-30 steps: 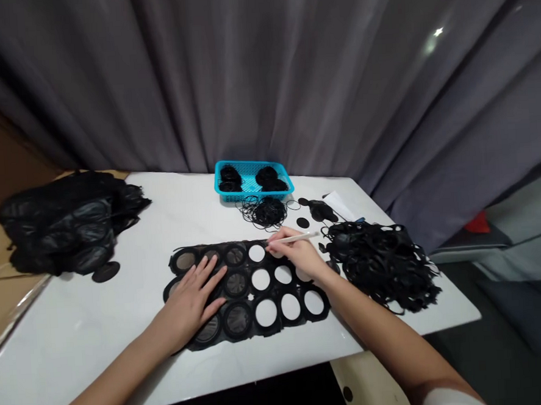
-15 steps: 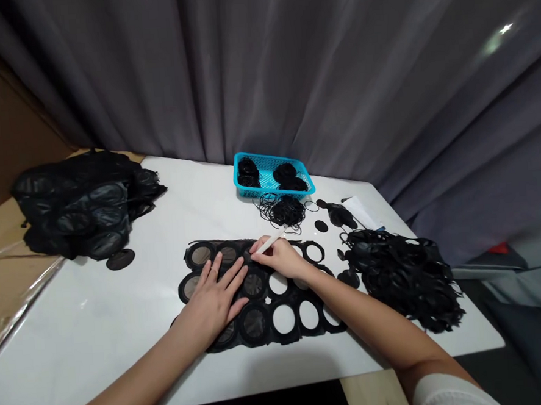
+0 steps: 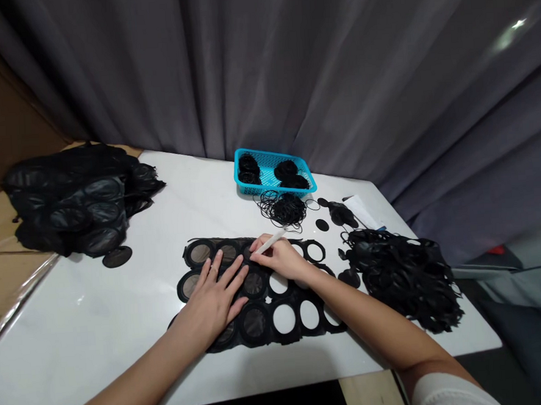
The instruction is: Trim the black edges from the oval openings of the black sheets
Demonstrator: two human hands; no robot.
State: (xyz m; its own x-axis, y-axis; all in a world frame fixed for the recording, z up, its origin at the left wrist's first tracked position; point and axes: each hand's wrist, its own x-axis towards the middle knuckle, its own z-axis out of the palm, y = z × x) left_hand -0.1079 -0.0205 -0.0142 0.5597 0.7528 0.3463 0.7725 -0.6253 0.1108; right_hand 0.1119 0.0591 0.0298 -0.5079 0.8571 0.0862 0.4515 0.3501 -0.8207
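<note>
My left hand [image 3: 214, 296] lies flat with spread fingers on a black perforated sheet [image 3: 301, 329], pressing on its round mesh-filled rings. My right hand [image 3: 279, 258] grips a slim white pen-like stick [image 3: 271, 241], its tip down near the sheet's top row. Some rings hold dark mesh discs, such as one [image 3: 254, 322] just past my left hand. Others at the right are open holes showing the white table. The sheet's middle part is hidden under my hands.
A blue plastic basket [image 3: 273, 173] of black coils stands at the back of the white table [image 3: 94, 317]. In front of it lies a tangle of thin black rings [image 3: 284, 209]. Black scrap heaps sit at right [image 3: 403, 278] and left [image 3: 73, 202]. A grey curtain hangs behind.
My right hand has moved left along the sheet's top row, and the white stick now tilts up to the right. My left hand stays on the sheet. The view has shifted slightly.
</note>
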